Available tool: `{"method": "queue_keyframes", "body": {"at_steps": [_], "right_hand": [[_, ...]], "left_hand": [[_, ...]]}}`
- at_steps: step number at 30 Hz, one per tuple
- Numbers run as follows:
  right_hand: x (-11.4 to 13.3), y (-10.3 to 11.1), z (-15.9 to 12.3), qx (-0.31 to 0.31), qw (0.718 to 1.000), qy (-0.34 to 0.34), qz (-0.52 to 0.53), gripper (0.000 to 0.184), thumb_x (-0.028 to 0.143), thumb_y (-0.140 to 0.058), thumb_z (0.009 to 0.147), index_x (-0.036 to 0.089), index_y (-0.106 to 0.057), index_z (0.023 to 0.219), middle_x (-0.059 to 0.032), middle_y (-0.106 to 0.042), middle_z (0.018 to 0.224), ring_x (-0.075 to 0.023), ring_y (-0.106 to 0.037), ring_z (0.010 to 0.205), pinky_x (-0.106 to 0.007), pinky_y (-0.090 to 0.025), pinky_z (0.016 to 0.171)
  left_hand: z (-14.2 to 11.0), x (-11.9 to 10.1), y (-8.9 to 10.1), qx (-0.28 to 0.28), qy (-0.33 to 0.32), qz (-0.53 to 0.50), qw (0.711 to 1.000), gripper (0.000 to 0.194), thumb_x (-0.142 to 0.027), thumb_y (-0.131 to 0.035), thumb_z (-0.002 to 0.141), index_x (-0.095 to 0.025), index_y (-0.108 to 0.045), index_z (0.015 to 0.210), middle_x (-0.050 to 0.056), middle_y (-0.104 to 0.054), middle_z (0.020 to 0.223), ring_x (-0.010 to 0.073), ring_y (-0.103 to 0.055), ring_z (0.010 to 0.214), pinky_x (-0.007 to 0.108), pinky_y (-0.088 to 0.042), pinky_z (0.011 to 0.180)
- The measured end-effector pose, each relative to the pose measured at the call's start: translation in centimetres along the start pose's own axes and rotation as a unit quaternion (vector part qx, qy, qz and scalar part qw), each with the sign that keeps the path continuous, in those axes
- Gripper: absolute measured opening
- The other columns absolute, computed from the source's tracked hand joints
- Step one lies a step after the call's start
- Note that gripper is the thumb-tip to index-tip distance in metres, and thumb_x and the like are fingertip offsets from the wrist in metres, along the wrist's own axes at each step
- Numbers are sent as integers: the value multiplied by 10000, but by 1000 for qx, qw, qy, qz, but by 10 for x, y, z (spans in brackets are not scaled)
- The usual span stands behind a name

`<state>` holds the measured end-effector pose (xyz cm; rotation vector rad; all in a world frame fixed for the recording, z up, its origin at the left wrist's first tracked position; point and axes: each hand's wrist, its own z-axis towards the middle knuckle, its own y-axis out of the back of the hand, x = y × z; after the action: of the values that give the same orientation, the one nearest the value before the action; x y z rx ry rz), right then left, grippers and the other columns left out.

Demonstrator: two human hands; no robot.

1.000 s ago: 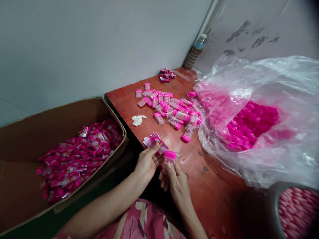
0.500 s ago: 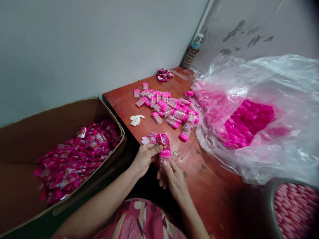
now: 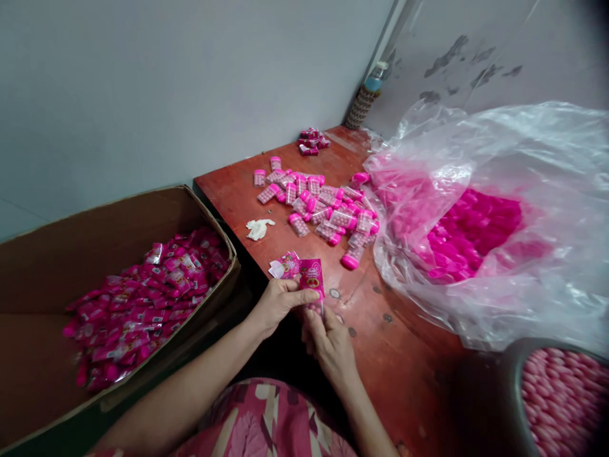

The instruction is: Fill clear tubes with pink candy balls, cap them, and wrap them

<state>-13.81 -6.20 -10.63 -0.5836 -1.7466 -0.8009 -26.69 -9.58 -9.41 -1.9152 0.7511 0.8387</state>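
Note:
My left hand (image 3: pixel 277 303) and my right hand (image 3: pixel 328 343) meet at the near edge of the red-brown table (image 3: pixel 409 374). Together they hold a small pink candy container inside a pink printed wrapper (image 3: pixel 311 277). The left thumb and fingers pinch the wrapper's lower part. The right fingertips press on its bottom end, where the container is mostly covered. A few more pink wrappers (image 3: pixel 284 265) lie just behind it under my left hand's fingers.
A cardboard box (image 3: pixel 95 228) with several wrapped pink packs stands at the left. Loose pink-capped containers (image 3: pixel 323 203) lie mid-table beside a white scrap (image 3: pixel 259 228). A big clear plastic bag (image 3: pixel 499 266) of pink caps fills the right. A dark bowl of pink candies (image 3: pixel 561 400) sits lower right.
The pink-capped container, bare a second ago, has slid into the printed wrapper, which now covers it. Both hands stayed together at the table's edge.

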Motion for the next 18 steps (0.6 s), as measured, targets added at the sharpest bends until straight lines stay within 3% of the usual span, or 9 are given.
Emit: {"method": "queue_keyframes", "body": {"at_steps": [2,4,7,11,14,18], "right_hand": [[-1,-1,0,-42,997,32,-49,311,450,-455,843,190,-464,674,32,-486,499,-76,-431,396,-180,-327,382],[-3,-1,-1,5,1000,9,-1,309,451,-430,858,193,-454,689,45,-476,484,-66,-400,355,-176,-296,349],[-6,2,-2,91,987,-41,130,318,469,-375,879,198,-435,724,78,-440,431,-50,-327,279,-163,-231,290],[-3,2,-3,71,990,-30,118,310,449,-427,870,185,-450,709,70,-469,450,-38,-363,301,-139,-248,300],[1,1,-4,61,987,-29,143,255,428,-479,852,180,-504,797,34,-553,560,-61,-474,382,-142,-339,331],[-2,0,-5,79,956,-38,279,247,364,-545,829,185,-537,999,-44,-639,839,-121,-615,627,-196,-484,476]], "left_hand": [[-2,4,-2,-23,-6,-17,1000,210,-277,-732,610,-79,-666,619,50,-650,581,124,-579,516,238,-452,552],[-5,7,-3,-31,1,-42,999,215,-284,-728,616,-81,-656,613,35,-626,546,115,-556,473,233,-437,504],[-10,10,-3,18,29,-71,997,212,-268,-724,621,-66,-659,631,33,-610,537,111,-549,473,238,-443,515],[-13,8,1,64,48,-80,994,223,-259,-718,622,-49,-666,678,64,-629,579,139,-573,497,265,-457,526],[-13,4,6,27,31,-72,997,232,-279,-708,636,-54,-651,633,45,-594,519,116,-524,417,244,-414,446],[-15,4,10,-44,-2,-95,994,197,-246,-727,623,-63,-654,638,41,-609,579,99,-540,504,222,-432,515]]}}
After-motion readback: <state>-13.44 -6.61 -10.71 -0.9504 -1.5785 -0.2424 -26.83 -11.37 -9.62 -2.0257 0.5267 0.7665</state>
